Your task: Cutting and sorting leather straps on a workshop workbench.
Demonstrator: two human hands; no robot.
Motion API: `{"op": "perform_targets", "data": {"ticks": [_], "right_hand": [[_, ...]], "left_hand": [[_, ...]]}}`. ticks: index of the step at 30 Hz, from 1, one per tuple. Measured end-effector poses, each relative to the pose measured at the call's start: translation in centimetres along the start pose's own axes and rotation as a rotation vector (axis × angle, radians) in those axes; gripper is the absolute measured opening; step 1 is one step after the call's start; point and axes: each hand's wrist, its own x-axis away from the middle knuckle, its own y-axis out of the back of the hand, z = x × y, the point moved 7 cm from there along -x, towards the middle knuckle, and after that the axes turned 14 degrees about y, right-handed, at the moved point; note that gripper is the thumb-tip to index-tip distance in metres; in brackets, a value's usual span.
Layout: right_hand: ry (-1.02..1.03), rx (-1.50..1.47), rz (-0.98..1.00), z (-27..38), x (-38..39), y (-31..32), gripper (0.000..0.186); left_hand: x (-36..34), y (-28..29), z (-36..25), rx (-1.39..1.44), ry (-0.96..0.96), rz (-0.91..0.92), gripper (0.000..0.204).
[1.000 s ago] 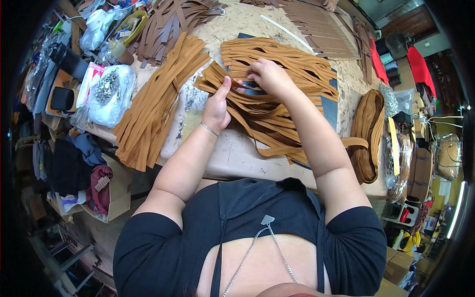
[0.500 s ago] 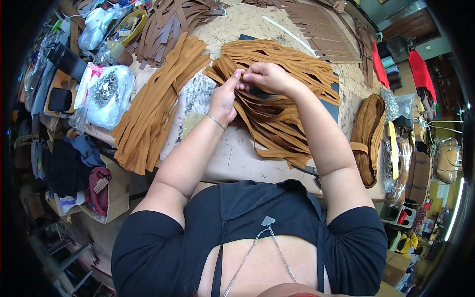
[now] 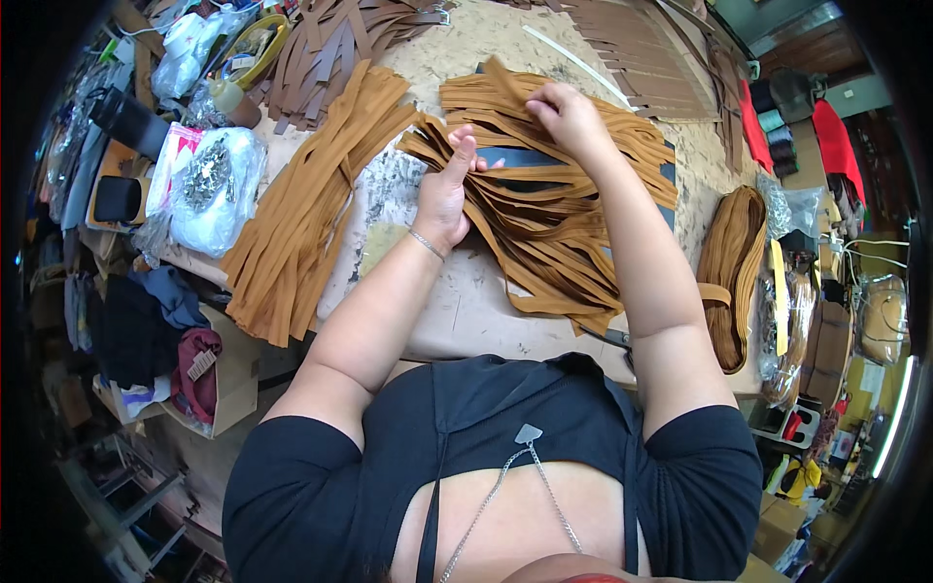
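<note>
My left hand (image 3: 447, 199) is closed around one end of a bunch of long flat tan strips (image 3: 544, 262), its thumb pointing up. The strips fan out from it to the right across the table, some with loose ends near the front edge. Farther right, my right hand (image 3: 573, 121) pinches a tan strip (image 3: 509, 89), whose end sticks up blurred beyond the fingers. Beneath lies another layer of tan strips (image 3: 476, 92), side by side on a dark sheet (image 3: 530, 157). Whether the strips are leather or fabric I cannot tell.
A pile of tan strips (image 3: 301, 209) lies to the left. A coiled tan bundle (image 3: 724, 282) stands by the right edge. Brown cut strips (image 3: 311, 58) and slit brown sheets (image 3: 646, 68) lie at the back. Plastic bags (image 3: 216, 185) and a bottle (image 3: 233, 102) crowd the left.
My right hand has moved away from my left, to the right and slightly farther back, with a strip in its fingers. My left hand has stayed almost in place on the bunch.
</note>
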Motion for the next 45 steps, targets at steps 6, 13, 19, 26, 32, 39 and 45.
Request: {"op": "perform_targets", "data": {"ticks": [6, 13, 19, 26, 32, 39, 45], "right_hand": [[-0.057, -0.452, 0.501, 4.9, -0.1, -3.3, 0.020], [0.209, 0.110, 0.199, 0.7, -2.2, -4.3, 0.018], [0.106, -0.050, -0.004, 1.1, -2.1, -0.6, 0.017], [0.042, -0.437, 0.610, 6.2, 1.1, -1.9, 0.025], [0.178, 0.023, 0.158, 2.6, 0.2, -2.2, 0.025], [0.011, -0.198, -0.037, 1.8, 0.1, -1.0, 0.025], [-0.057, -0.681, 0.408, 5.2, 1.8, -4.0, 0.026]], "left_hand": [[-0.2, 2.2, 0.8, 0.024, 0.137, -0.072, 0.034], [-0.1, 0.4, 0.5, 0.065, 0.078, 0.042, 0.029], [0.1, 0.7, 0.3, 0.103, 0.048, 0.017, 0.014], [0.3, 0.7, -0.3, -0.035, 0.012, -0.020, 0.029], [-0.2, 0.6, 0.8, 0.006, 0.149, 0.123, 0.031], [-0.2, 0.9, 0.7, 0.042, 0.045, 0.068, 0.026], [0.3, 0.5, -0.2, -0.103, -0.004, -0.042, 0.029]]}}
